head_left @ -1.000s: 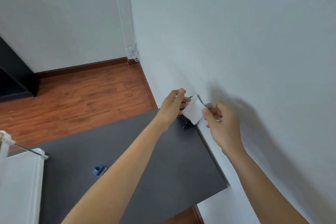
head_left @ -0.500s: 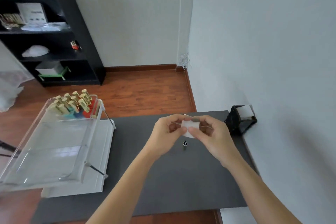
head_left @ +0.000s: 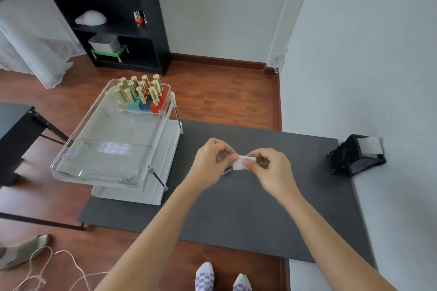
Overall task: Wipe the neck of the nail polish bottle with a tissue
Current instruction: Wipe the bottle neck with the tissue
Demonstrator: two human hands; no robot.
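Above the middle of the dark grey table, my left hand and my right hand meet, fingers pinched. Between them is a small white tissue; my right thumb and fingers grip its right side and my left fingertips close on its left edge. Just below the tissue, a corner of the small blue nail polish bottle shows. The rest of it is hidden by my left hand and the tissue. I cannot tell whether it stands on the table or touches my fingers.
A clear two-tier tray rack stands at the table's left end, with several gold-capped bottles at its back. A black tissue holder sits at the right by the wall. A black shelf unit stands across the wooden floor.
The view swung left and down from the wall corner to the table. My hands brought the tissue from the black holder to above the table's middle, over the bottle.
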